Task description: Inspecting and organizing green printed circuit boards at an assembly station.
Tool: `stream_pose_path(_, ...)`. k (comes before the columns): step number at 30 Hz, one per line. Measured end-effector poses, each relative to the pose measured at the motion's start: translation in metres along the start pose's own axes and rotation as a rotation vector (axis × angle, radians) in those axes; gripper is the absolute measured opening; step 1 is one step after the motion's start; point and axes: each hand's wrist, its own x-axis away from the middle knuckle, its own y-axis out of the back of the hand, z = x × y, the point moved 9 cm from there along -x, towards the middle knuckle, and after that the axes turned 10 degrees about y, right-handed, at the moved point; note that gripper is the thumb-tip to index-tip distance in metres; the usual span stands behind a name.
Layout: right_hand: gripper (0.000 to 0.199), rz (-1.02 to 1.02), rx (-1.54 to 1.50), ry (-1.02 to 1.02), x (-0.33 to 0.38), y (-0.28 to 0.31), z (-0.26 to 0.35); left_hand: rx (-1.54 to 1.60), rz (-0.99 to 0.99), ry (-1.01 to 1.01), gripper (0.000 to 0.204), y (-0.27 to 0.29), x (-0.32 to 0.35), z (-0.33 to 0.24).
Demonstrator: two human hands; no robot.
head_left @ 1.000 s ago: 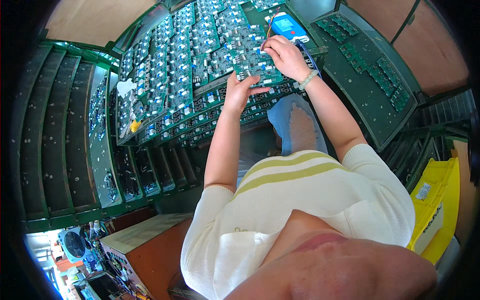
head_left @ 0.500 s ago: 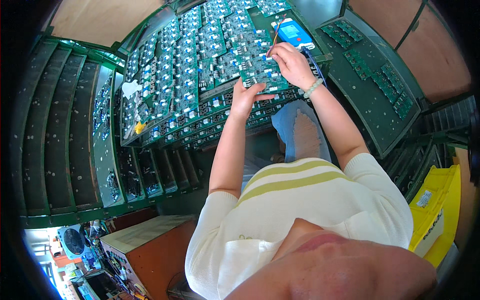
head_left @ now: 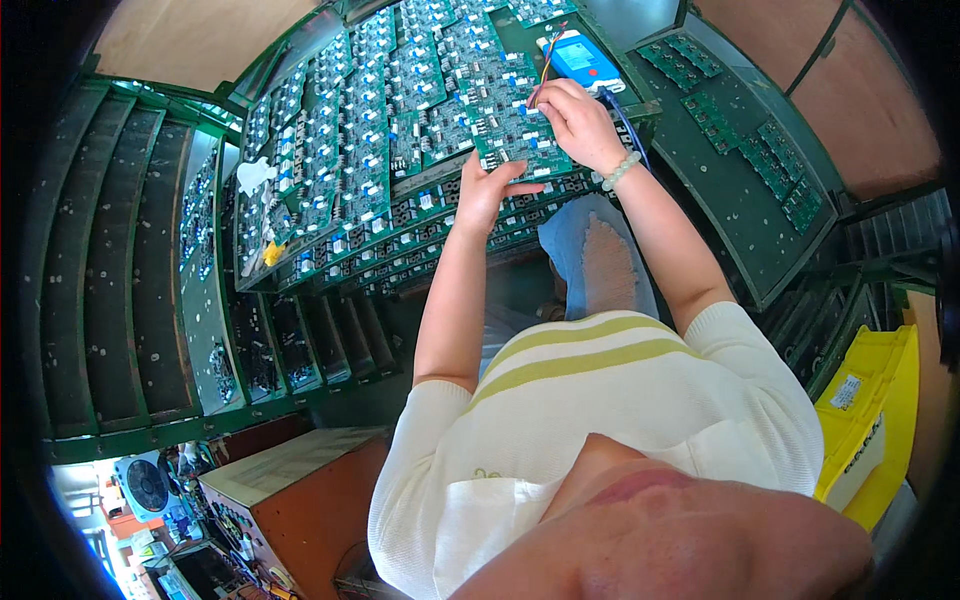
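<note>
The right hand (head_left: 578, 122) is closed around the far edge of a green circuit board (head_left: 520, 140), fingers curled over its top, a pale bead bracelet (head_left: 620, 171) at the wrist. The left hand (head_left: 487, 190) grips the same board at its near edge, thumb stretched along the edge and fingers tucked underneath. The board sits tilted between both hands, just above a slanted green rack (head_left: 260, 280) packed with rows of similar boards. A blue handheld device (head_left: 584, 57) with coloured wires lies just beyond the right hand. A yellow bin (head_left: 880, 420) stands at the person's right, well apart
</note>
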Motion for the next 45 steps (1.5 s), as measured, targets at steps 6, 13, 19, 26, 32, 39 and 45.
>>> stream_pose_path(6,0.005,-0.012,-0.009,0.019,0.0000,0.0005,0.0036,0.053,-0.009,-0.003,0.035,0.0019,0.0001,0.0019)
stream_pose_path(13,0.007,0.005,-0.013,0.009,0.0004,0.0009,0.0030,0.063,-0.001,-0.022,0.036,0.0008,-0.0001,0.0001)
stream_pose_path(19,0.007,0.004,-0.008,0.020,0.0013,-0.0003,0.0015,0.047,-0.008,-0.014,0.036,0.0016,-0.0004,0.0015)
stream_pose_path(26,0.006,-0.002,-0.010,0.020,0.0011,0.0003,0.0027,0.038,-0.031,-0.015,0.035,-0.0002,0.0020,-0.0016)
stream_pose_path(32,0.005,-0.048,0.009,0.061,0.0008,0.0015,0.0039,0.033,-0.018,-0.027,0.034,-0.0009,0.0023,-0.0027)
stream_pose_path(39,0.005,-0.051,0.026,0.067,0.0008,0.0011,0.0040,0.039,-0.018,-0.024,0.034,-0.0001,0.0020,-0.0028)
stream_pose_path(45,0.005,-0.053,0.036,0.067,0.0010,0.0019,0.0050,0.057,-0.028,-0.027,0.033,0.0019,0.0012,-0.0007)
